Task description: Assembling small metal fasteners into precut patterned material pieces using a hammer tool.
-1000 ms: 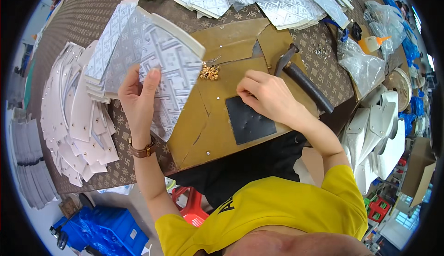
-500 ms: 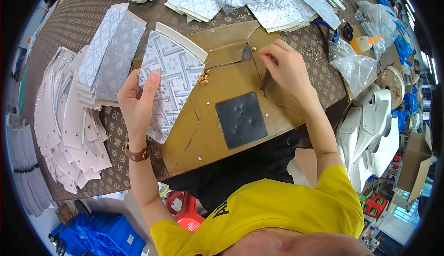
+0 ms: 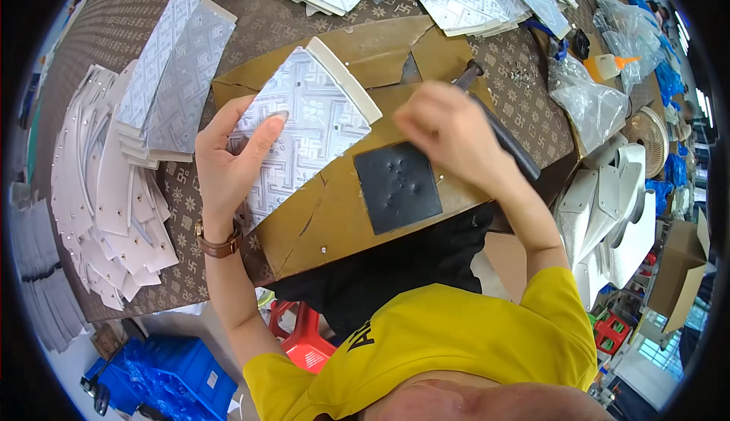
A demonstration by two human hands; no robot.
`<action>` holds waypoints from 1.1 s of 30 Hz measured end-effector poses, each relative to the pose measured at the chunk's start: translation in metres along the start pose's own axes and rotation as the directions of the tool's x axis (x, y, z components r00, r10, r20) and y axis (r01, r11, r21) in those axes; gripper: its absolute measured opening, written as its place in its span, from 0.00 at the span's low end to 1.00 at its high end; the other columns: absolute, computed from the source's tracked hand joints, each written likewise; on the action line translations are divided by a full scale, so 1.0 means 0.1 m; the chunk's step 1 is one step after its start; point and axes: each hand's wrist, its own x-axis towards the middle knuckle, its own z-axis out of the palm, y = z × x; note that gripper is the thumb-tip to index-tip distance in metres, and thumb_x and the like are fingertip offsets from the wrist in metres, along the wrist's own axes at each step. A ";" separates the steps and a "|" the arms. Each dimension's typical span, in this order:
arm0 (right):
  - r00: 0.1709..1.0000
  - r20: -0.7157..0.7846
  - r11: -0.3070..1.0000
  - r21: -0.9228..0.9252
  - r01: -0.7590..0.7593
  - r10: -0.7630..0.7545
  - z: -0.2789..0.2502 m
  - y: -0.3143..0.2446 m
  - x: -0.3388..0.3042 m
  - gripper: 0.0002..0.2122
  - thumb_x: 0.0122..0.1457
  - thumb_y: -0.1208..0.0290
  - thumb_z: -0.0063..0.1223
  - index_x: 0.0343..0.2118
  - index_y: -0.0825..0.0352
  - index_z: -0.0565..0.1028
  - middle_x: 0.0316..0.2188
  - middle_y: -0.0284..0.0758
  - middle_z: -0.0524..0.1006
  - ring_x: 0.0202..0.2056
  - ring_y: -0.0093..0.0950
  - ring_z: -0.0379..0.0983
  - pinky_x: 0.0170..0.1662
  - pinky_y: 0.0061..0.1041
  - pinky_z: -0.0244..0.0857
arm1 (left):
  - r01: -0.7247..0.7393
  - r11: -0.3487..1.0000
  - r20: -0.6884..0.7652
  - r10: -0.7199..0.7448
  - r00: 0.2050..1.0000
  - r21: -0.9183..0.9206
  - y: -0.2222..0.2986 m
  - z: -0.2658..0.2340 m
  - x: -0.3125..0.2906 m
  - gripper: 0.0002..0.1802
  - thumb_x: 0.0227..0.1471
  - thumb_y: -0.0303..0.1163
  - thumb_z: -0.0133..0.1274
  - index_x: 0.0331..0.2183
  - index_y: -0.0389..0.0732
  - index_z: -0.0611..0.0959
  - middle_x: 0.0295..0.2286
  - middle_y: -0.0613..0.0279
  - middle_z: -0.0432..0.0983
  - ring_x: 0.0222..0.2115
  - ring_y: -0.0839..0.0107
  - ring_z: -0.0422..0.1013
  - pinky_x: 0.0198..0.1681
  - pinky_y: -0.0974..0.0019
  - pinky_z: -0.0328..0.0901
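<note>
Patterned panel: held over the brown board, left of the black pad and a little beyond it, a pale strip along its far right edge; I can't tell whether it touches the board
Left hand: left of the pad, gripping the panel, thumb laid on top
Right hand: just beyond the pad, toward its right, fingers bent in but blurred; from here I can't tell if they hold anything
Just changed: the panel has swung toward the pad, the gold pieces have dropped from sight, and the right hand has come closer; I'd judge the work is gathering around the pad
Hammer: lying right of the pad
White curved pieces: heaped well left of the pad
</note>
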 end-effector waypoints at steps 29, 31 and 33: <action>0.912 0.182 0.719 0.566 -0.403 0.368 0.22 -0.30 -0.54 0.05 0.65 0.78 0.60 0.42 0.71 0.80 0.30 0.29 0.80 0.27 0.13 0.70 0.31 0.16 0.64 | -0.427 0.863 0.655 0.159 0.738 0.272 -0.03 0.37 -0.10 0.19 0.52 0.30 0.63 0.46 0.58 0.90 0.26 0.66 0.70 0.24 0.67 0.71 0.26 0.63 0.65; 0.908 0.173 0.709 0.576 -0.407 0.381 0.24 -0.29 -0.53 0.05 0.65 0.77 0.61 0.42 0.71 0.81 0.29 0.29 0.80 0.26 0.13 0.70 0.30 0.16 0.64 | -0.431 0.860 0.649 0.167 0.742 0.272 -0.03 0.37 -0.11 0.19 0.53 0.31 0.62 0.47 0.60 0.90 0.26 0.67 0.70 0.23 0.66 0.71 0.26 0.63 0.65; 0.903 0.192 0.707 0.569 -0.421 0.383 0.23 -0.29 -0.52 0.05 0.65 0.77 0.61 0.42 0.71 0.81 0.29 0.29 0.80 0.26 0.13 0.69 0.30 0.16 0.64 | -0.431 0.857 0.649 0.160 0.744 0.282 -0.03 0.37 -0.11 0.20 0.53 0.31 0.62 0.47 0.60 0.90 0.26 0.67 0.70 0.23 0.67 0.71 0.26 0.63 0.65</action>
